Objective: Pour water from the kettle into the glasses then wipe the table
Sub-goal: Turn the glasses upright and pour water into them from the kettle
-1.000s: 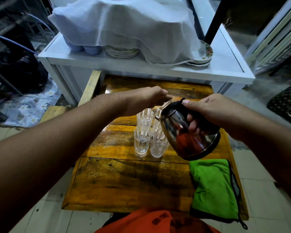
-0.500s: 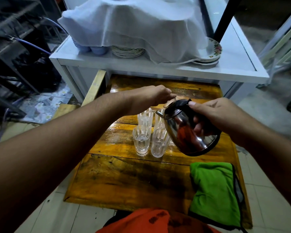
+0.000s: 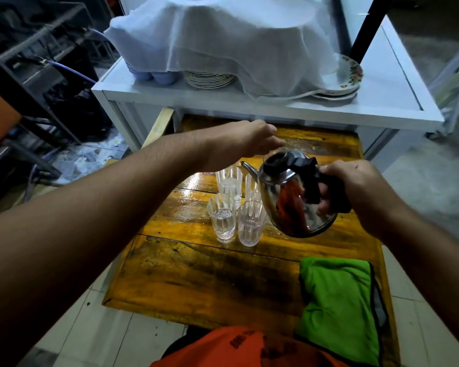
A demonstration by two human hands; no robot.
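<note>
Gripping kettle handle in right hand, spout aimed toward glasses | left hand curled over lid, grip unclear, likely steadying | cloth parked near desk edge for wiping

Four glasses; one kettle; one cloth

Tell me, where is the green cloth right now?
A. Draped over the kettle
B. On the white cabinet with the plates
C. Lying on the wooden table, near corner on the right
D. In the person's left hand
C: the green cloth lies folded on the wooden table, untouched, while the right hand holds the kettle by its handle.
</note>
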